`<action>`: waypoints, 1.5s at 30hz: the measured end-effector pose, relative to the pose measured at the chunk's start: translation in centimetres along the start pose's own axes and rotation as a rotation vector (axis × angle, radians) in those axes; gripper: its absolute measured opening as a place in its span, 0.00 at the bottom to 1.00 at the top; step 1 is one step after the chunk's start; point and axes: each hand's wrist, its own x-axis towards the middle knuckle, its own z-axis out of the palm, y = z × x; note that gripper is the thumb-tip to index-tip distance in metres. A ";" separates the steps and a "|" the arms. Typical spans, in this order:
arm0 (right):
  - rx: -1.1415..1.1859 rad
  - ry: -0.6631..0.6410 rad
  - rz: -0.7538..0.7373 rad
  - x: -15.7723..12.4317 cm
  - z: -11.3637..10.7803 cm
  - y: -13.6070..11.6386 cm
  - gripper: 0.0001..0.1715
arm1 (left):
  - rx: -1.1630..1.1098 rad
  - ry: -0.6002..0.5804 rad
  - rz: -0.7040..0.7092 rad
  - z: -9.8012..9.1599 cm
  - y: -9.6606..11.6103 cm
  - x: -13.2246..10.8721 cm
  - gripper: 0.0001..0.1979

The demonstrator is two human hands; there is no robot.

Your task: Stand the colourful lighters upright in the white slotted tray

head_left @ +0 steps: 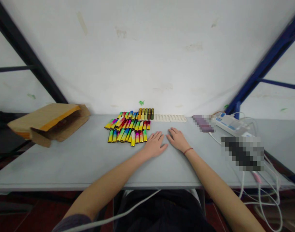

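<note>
My left hand rests palm down on the grey table, fingers stretched out and holding nothing. Its fingertips lie close to the right end of the front row of shiny, rainbow-coloured flat tubes, which look like lighter cases. Several more such tubes lie in rows behind, some on top of others. To the right, my right hand also lies flat and empty, with a thin red band at the wrist. Beyond both hands is a white tray with rows of small holes. Several gold-topped pieces stand upright in a block at its left end.
An open brown paper bag lies on the table's left side. At the right are a purple blurred phone-like object, a white power strip, a dark blurred object and loose white cables. A white wall stands behind.
</note>
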 end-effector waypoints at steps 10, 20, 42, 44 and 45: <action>0.017 -0.021 -0.036 0.0 -0.5 0.4 0.25 | -0.019 0.008 0.083 0.6 -1.7 -0.3 0.30; 0.029 -0.049 -0.056 0.1 -0.6 0.6 0.26 | -0.001 0.007 0.085 0.7 -1.9 -0.3 0.30; 0.104 -0.027 -0.044 0.4 -0.3 1.3 0.28 | -0.013 -0.017 0.067 -0.1 -1.3 -0.5 0.29; 0.155 -0.036 -0.047 1.1 -0.7 2.0 0.28 | 0.001 -0.021 0.053 -0.2 -1.2 -0.5 0.30; 0.192 -0.051 -0.045 1.5 -1.0 2.5 0.27 | 0.008 -0.021 0.052 -0.2 -1.1 -0.5 0.30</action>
